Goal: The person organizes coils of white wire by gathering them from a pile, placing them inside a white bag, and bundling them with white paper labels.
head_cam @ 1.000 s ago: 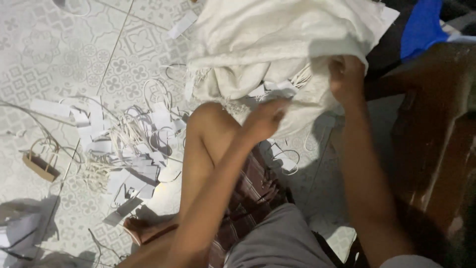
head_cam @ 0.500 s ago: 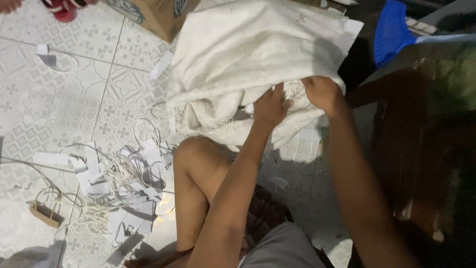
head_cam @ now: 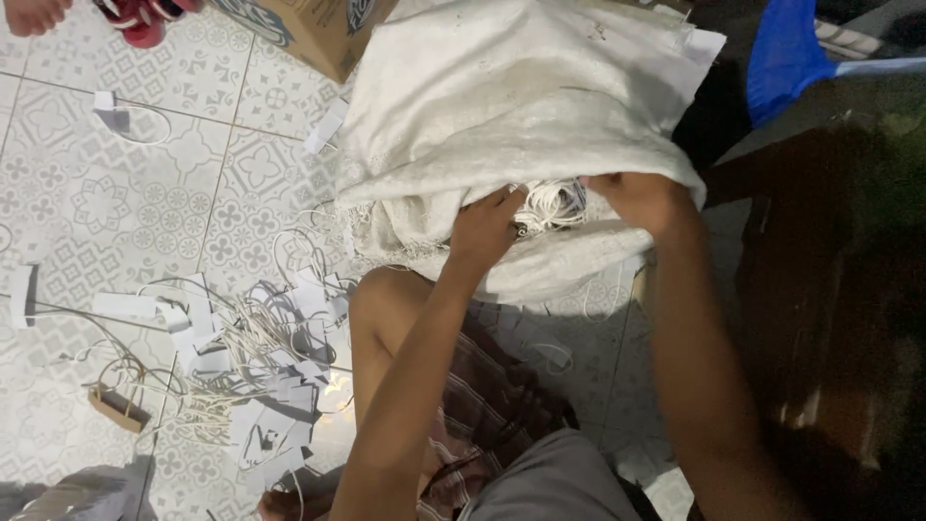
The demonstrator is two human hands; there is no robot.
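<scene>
A large cream woven sack lies on the tiled floor in front of my bent knee. My left hand reaches into its mouth, fingers closed among a bundle of white cords that shows inside. My right hand grips the upper edge of the sack's opening and holds it up. Both arms stretch forward from the bottom of the view.
White paper tags and cords lie scattered on the patterned floor at left. A small brown paper bag sits near them. A cardboard box stands at top, a blue object at top right, dark wooden furniture at right.
The view shifted so the sack sits lower and larger in frame. My left hand went from the sack's lower edge into its mouth. My right hand slid right along the opening's rim.
</scene>
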